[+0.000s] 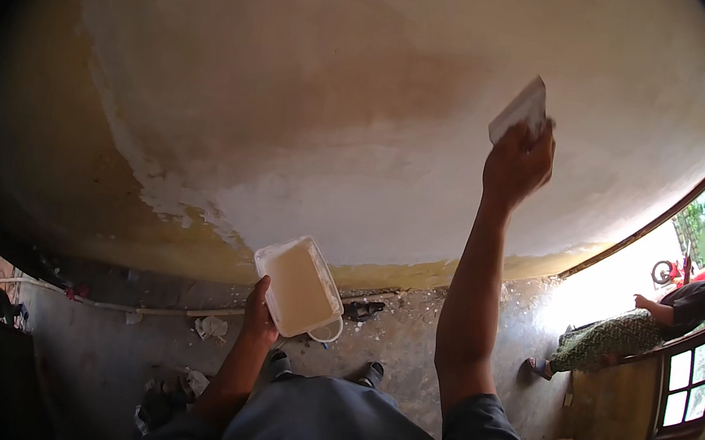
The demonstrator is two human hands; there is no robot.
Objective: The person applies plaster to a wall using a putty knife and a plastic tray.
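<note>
My left hand (261, 310) grips a white rectangular plastic tub (329, 282) by its side, thumb over the rim. Cream-coloured putty (300, 282) lies inside it, and a white handle loop hangs from the tub. Raised far up to the right, my right hand (520, 163) is closed on a wide pale scraper (518, 113), held tilted at the wall (305, 180). Whether its edge touches the surface I cannot tell. White filler coats much of the wall, with a damp-looking brown patch in the middle and bare yellow paint along the left and lower edges.
A pale pipe (159, 311) runs along the wall's foot. Crumpled wrapping (210, 326) and white crumbs litter the grey floor (391, 337). To the right a person (681, 310) sits by the bright doorway, near a paned window (699, 381). A red motorcycle (684, 272) stands outside.
</note>
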